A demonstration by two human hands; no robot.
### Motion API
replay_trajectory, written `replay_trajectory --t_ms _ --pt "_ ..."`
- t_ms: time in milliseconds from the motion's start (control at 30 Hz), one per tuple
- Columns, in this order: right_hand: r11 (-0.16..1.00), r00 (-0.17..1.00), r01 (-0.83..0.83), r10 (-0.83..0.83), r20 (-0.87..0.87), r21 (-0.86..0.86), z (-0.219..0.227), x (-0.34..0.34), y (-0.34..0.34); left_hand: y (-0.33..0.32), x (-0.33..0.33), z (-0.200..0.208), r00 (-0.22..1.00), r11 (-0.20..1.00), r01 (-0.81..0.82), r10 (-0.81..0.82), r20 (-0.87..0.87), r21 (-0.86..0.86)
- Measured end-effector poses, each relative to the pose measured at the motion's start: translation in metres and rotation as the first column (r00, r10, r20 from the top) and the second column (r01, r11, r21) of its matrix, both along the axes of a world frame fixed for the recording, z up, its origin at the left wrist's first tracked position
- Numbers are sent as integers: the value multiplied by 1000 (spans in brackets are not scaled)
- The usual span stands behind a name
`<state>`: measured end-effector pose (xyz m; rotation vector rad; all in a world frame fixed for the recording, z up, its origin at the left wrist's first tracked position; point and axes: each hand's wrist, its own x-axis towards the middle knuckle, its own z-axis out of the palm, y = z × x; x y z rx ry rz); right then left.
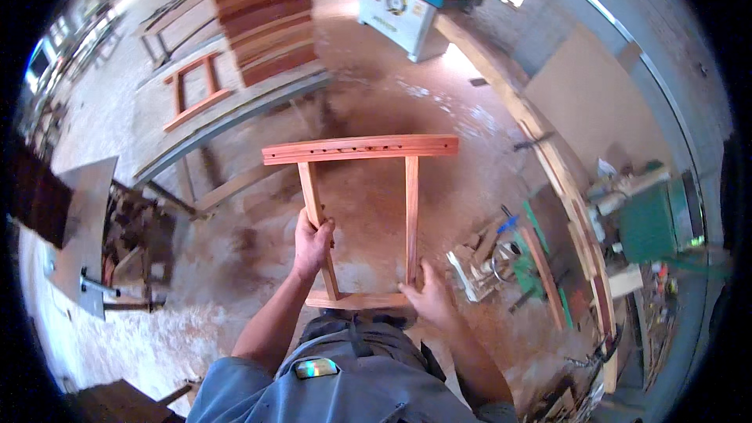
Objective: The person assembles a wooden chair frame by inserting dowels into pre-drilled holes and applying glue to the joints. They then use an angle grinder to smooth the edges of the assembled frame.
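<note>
Between left hand [313, 243] and right hand [428, 296], a wooden frame [360, 153]. Left fingers wrap closed around the left upright [309, 188]; right fingers grip low on the right upright [412, 211].

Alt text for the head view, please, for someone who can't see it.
A reddish wooden frame is held up, left hand gripping one side rail, right hand at the lower end of the other. Beyond, a similar frame lies on a workbench beside stacked reddish boards; a white machine stands farther back.
</note>
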<state>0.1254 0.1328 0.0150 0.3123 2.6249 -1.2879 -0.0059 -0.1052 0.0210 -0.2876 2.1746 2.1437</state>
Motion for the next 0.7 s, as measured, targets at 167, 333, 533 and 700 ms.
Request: replay_trajectory --t_ms 167,333,533,700 --pt "966 972 -227 218 87 120 -3 -75 136 125 -6 -32 969 956 -236 246 -34 171" --pt "848 867 -495 468 171 190 -36 -128 139 123 -4 -36 878 879 -476 476 -46 26" --pt "660 705 -692 706 75 294 -52 -188 87 68 -12 -46 727 723 -686 685 42 74" --pt "634 613 -730 773 -167 254 -78 -277 13 -5 -80 -20 679 675 -729 734 9 -116"
